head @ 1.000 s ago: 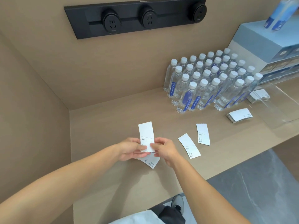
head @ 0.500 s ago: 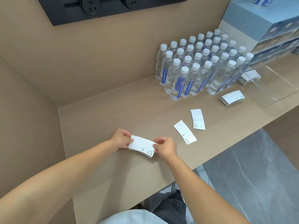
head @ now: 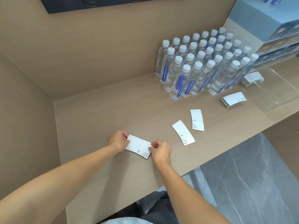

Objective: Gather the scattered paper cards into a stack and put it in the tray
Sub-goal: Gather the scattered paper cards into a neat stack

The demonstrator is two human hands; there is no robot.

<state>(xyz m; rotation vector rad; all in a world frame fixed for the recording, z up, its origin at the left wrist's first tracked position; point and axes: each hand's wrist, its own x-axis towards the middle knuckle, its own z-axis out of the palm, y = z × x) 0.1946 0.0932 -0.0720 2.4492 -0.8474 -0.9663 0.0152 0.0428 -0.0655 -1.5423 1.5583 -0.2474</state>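
Observation:
A small stack of white paper cards (head: 137, 146) lies flat on the beige counter, pinched at both ends. My left hand (head: 117, 140) holds its left end and my right hand (head: 160, 151) holds its right end. Two single cards lie loose to the right: one card (head: 183, 132) nearer me and another card (head: 197, 120) just beyond it. A thicker pile of cards (head: 233, 99) sits farther right beside the clear plastic tray (head: 278, 94). Another pile of cards (head: 252, 79) rests inside the tray's far left corner.
A dense block of water bottles (head: 203, 63) stands at the back right of the counter (head: 97, 120). Blue and white boxes (head: 275, 38) are stacked behind the tray. Walls close off the left and back; the counter's front edge drops to a grey floor.
The card that stood lengthwise away from me has been turned sideways and laid onto the others, forming one squared stack held at both ends. The camera has tilted downward.

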